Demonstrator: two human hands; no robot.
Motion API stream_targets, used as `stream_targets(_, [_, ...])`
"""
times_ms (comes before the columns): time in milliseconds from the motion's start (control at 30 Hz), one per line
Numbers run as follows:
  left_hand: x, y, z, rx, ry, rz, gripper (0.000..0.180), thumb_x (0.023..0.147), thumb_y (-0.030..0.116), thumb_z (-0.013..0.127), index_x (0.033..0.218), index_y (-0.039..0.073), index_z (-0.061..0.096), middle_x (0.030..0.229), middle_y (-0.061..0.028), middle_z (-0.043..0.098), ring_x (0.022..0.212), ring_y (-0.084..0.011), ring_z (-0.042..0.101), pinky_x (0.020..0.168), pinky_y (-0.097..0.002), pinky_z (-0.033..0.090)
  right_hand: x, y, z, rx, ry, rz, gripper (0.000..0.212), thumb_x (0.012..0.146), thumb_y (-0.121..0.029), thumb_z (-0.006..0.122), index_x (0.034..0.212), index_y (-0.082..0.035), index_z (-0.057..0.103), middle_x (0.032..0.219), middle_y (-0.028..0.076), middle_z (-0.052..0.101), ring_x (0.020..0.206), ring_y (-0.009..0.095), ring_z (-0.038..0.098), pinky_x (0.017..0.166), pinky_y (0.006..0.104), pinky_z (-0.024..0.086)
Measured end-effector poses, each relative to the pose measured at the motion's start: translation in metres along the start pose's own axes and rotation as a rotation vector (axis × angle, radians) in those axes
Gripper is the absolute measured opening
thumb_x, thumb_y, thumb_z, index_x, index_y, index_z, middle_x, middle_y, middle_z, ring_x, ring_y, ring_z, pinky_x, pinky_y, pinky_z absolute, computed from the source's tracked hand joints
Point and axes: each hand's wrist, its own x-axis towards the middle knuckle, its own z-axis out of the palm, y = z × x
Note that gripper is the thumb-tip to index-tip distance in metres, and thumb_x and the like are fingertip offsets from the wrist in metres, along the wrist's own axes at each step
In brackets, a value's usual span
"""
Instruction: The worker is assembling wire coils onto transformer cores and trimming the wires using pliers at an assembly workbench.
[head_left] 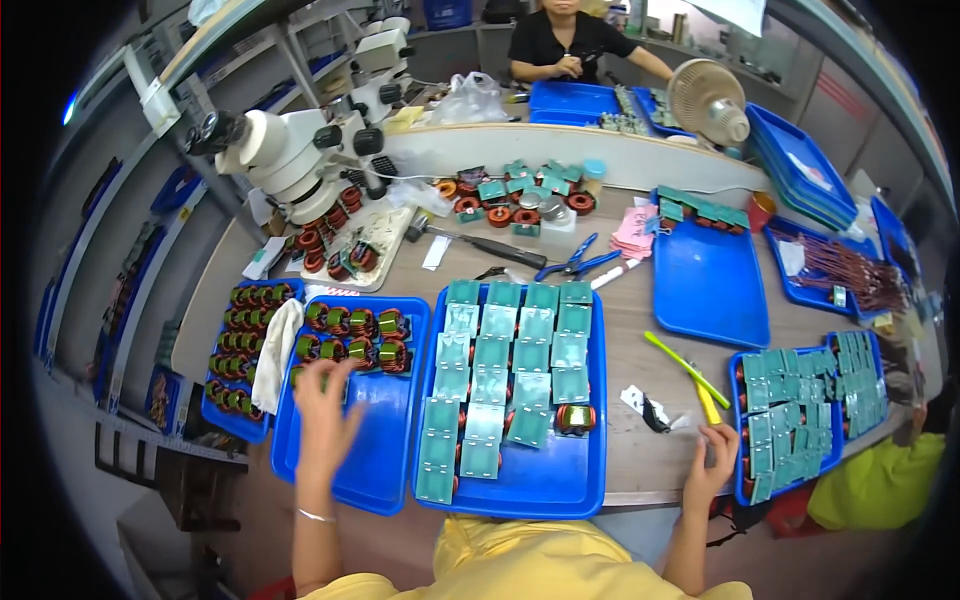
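Observation:
My left hand [325, 410] is over a blue tray [365, 480] of wire-wound coils with green-yellow tops, among them a coil [393, 357]. Its fingers are apart at the lower row, partly hiding a coil there. My right hand [710, 460] pinches the lower end of a slim yellow tool [707, 400], beside a yellow-green stick [672, 358] on the table. Between my hands stands a second blue tray [540, 490], filled with columns of coils under teal square plates [492, 354]. One coil [575, 418] at its right side shows its bare top.
At far left, a white cloth [277, 358] drapes over another coil tray [240, 425]. Blue pliers [578, 262] and a microscope [285, 160] are farther back. On the right are a tray [710, 280] and a filled tray [790, 420]. A co-worker [570, 50] sits opposite, near a fan [707, 100].

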Motion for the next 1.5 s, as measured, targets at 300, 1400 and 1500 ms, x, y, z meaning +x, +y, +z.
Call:
stream_targets(300, [-0.005,0.136,0.063,-0.208,-0.353,0.529,0.060,0.063,0.013,0.074,0.119,0.012,0.051,0.123,-0.0078,0.045,0.113,-0.0291,0.041,0.095,-0.0463,0.029,0.002,-0.005,0.000,0.041,-0.017,-0.019,0.016,0.073,0.003,0.058,0.088,-0.001,0.062,0.089,0.012,0.053,0.089,0.026,0.052,0.082,0.0329,0.041])
stream_targets(1400, [0.038,0.215,0.039,-1.947,-0.522,-0.157,0.059,0.073,-0.009,0.063,0.126,-0.004,0.038,0.113,-0.0128,0.051,0.098,-0.0215,0.055,0.082,-0.0359,0.051,0.073,-0.032,0.020,0.344,-0.285,0.220,0.015,0.084,-0.007,0.056,0.096,0.000,0.059,0.080,0.007,0.057,0.075,0.015,0.053,0.072,0.0263,0.040])
stream_targets(1500, [0.043,0.221,0.035,-1.912,-0.521,-0.113,0.063,0.069,-0.013,0.064,0.126,-0.003,0.038,0.115,-0.0136,0.049,0.102,-0.0214,0.052,0.083,-0.0359,0.051,0.088,-0.040,0.024,0.516,-0.288,0.222,0.018,0.085,-0.004,0.054,0.101,0.000,0.058,0.081,0.004,0.055,0.074,0.011,0.051,0.067,0.0233,0.040])
